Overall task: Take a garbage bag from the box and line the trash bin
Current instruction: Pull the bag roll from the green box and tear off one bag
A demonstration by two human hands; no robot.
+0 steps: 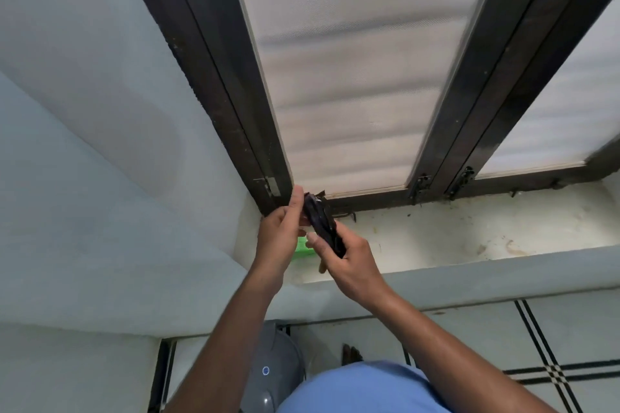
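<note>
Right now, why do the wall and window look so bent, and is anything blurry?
Head view: the wide-angle lens curves the window frame and ledge; light is soft through the frosted pane, without glare; the folded black bag held by left hand and right hand is slightly motion-blurred.

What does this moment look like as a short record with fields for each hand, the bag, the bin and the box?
left hand: pinches the top end of the bag
right hand: holds the lower end of the bag
garbage bag: black, folded, held above the window sill
trash bin: grey, on the floor below, unlined
box: green thing behind hands, possibly it
</note>
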